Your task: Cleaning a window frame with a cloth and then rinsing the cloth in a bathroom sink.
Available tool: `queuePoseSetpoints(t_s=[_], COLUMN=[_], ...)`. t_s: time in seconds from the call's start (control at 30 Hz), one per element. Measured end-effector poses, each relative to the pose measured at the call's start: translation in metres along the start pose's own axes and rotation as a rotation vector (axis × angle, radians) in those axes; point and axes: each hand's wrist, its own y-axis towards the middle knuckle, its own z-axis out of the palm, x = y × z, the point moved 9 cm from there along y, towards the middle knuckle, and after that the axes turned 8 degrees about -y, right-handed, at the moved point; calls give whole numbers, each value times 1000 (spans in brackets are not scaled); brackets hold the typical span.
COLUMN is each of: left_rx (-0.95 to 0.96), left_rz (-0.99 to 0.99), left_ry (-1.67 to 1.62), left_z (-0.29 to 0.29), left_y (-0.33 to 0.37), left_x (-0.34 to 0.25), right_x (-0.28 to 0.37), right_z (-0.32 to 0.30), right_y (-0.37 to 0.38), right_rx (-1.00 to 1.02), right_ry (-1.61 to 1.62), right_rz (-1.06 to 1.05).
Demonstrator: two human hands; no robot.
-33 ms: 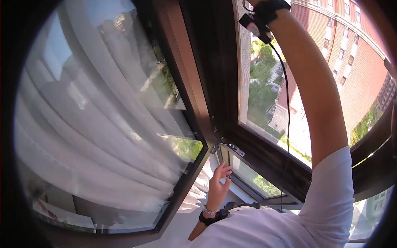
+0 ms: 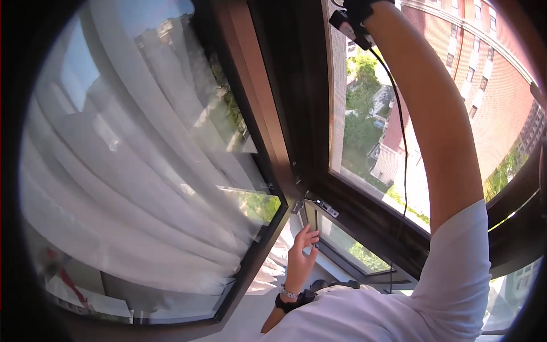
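Note:
My left hand is raised at lower centre, a bracelet and black strap around its wrist. Its fingers are apart and slightly bent, with nothing visible in them. Just above it are the corner of the dark window frame and a metal hinge piece; whether a fingertip touches the frame, I cannot tell. My right arm reaches up across the right window. Its hand lies beyond the top edge; only the wrist, with a black strap and a small black device, shows. A thin black cable hangs from there.
A dark-framed window sash stands swung at an angle on the left; white curtains show in its glass. A brick building and trees are outside at right. A lower window pane lies behind my left hand.
My right wrist has moved slightly up and to the left. The cable bows further to the right. A red shape in the sash glass at lower left shows more. My left hand has hardly moved.

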Motion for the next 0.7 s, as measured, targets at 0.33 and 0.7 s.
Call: queuePoseSetpoints(t_s=[0.33, 0.7], left_rx=[42, 204], left_rz=[-64, -82], left_ry=[10, -60], left_z=[-6, 31], left_y=[12, 6], left_x=[19, 30], right_x=[44, 103], right_z=[46, -60], right_y=[-38, -273], right_rx=[124, 702], right_ry=[-366, 4], right_rz=[-372, -306])
